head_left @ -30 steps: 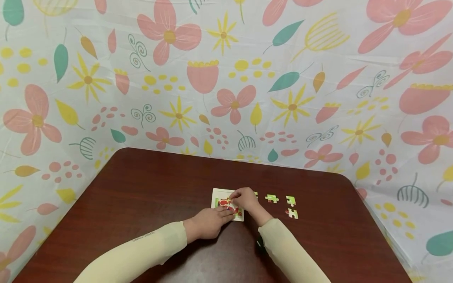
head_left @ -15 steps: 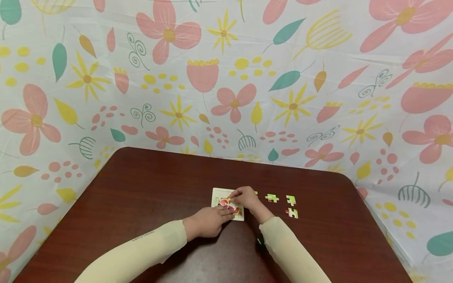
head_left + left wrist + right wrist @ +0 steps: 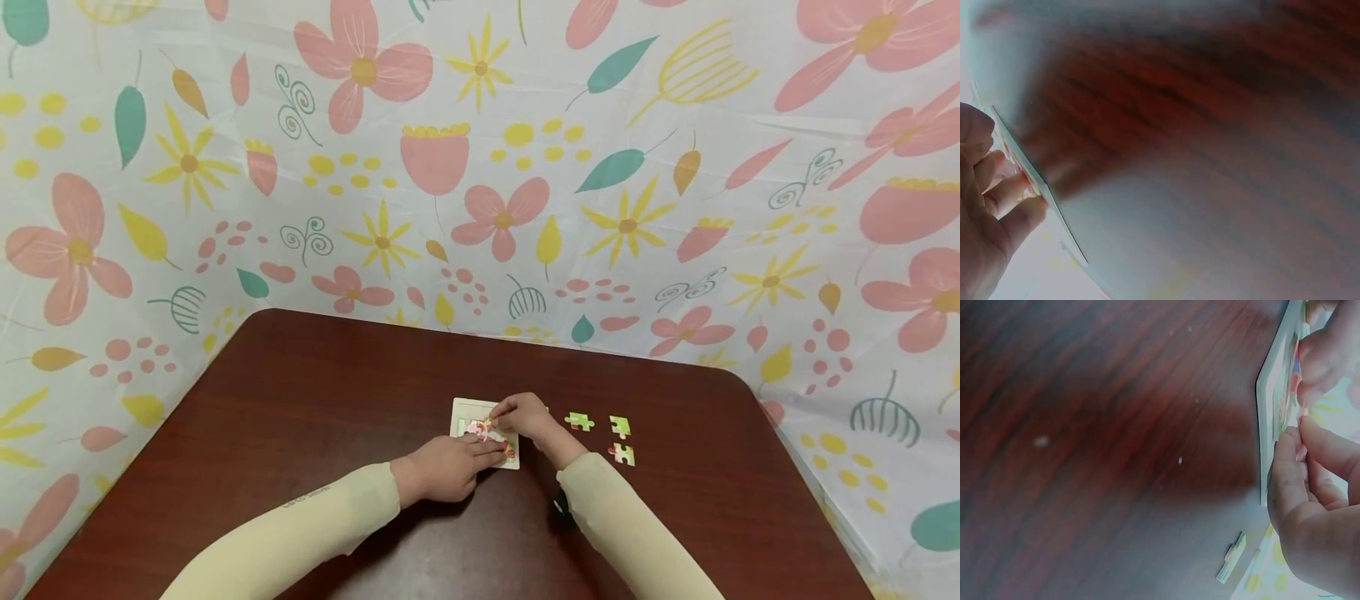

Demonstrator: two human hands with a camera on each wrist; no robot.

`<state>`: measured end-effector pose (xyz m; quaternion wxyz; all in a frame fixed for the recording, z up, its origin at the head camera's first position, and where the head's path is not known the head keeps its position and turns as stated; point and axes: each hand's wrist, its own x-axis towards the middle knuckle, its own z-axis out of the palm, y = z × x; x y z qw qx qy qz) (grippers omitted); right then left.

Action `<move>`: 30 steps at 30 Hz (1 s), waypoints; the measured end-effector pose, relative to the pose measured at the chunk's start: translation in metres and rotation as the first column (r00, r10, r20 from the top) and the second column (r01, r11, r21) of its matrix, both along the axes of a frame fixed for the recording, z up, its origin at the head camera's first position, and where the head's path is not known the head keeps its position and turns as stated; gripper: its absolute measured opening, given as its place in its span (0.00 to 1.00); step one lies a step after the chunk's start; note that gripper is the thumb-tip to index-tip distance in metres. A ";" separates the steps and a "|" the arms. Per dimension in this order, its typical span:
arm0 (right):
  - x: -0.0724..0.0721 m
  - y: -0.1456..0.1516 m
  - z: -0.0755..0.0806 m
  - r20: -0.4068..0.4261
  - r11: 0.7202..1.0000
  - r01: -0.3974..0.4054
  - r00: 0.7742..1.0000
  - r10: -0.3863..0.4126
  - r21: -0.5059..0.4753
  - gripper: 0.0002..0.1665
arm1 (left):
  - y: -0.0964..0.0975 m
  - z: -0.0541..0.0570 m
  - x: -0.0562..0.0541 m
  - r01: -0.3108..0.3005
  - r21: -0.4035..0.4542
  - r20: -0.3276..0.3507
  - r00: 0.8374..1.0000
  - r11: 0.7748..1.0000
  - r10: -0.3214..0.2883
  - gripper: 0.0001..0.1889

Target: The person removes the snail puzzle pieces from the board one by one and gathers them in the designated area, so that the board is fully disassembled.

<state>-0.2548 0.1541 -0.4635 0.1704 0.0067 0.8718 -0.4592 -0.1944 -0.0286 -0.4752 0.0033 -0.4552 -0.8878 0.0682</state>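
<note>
Puzzle tray: a flat, square, off-white board with a raised pale rim (image 3: 471,403) lies in the middle of the work, under both hands; red, white and green picture parts show inside it.
Left hand: the left hand (image 3: 447,469) comes in from the near left, its fingers extended over the near part of the tray and touching it, with narrow gaps between them.
Right hand: the right hand (image 3: 527,416) is at the tray's far right part, fingers bent, thumb and forefinger tips brought close together over the picture; whether they pinch a piece cannot be told.
Loose pieces: right of the tray lie a green jigsaw piece with knobs (image 3: 579,422), farther right a green-and-white piece (image 3: 619,427), and on its near side a white, green and red piece (image 3: 623,454), all apart.
Sleeves: cream, long, on both arms.
Table: dark reddish-brown, wood-grained, with rounded far corners (image 3: 360,367).
Backdrop: white sheet printed with pink, yellow and teal flowers and leaves (image 3: 420,275).
</note>
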 end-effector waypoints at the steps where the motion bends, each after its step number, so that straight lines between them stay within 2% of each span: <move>1: 0.000 0.000 0.001 -0.002 1.000 -0.003 1.000 0.003 0.004 0.06 | 0.001 0.000 0.000 0.006 -0.001 -0.018 1.000 1.000 -0.006 0.28; 4: 0.000 -0.001 0.002 -0.005 1.000 -0.019 1.000 0.019 0.009 0.06 | 0.004 -0.001 0.002 0.013 -0.012 -0.075 0.997 1.000 -0.014 0.28; 7: -0.001 -0.001 0.002 0.000 1.000 -0.027 1.000 0.027 0.009 0.06 | 0.006 -0.002 0.003 0.001 -0.020 -0.087 0.996 1.000 -0.002 0.27; 14: -0.003 0.000 -0.001 0.014 1.000 0.006 1.000 -0.006 0.009 0.05 | 0.009 -0.001 0.003 -0.034 -0.014 -0.043 0.999 0.999 0.033 0.26; 21: 0.000 -0.003 -0.002 -0.052 0.998 -0.036 0.998 0.038 0.042 0.04 | 0.008 0.002 0.005 -0.093 0.031 0.015 0.996 0.995 0.093 0.24; 30: 0.002 0.000 -0.006 -0.077 0.998 -0.024 0.997 0.029 0.064 0.03 | 0.007 0.001 0.009 -0.112 0.043 0.013 0.994 0.993 0.112 0.23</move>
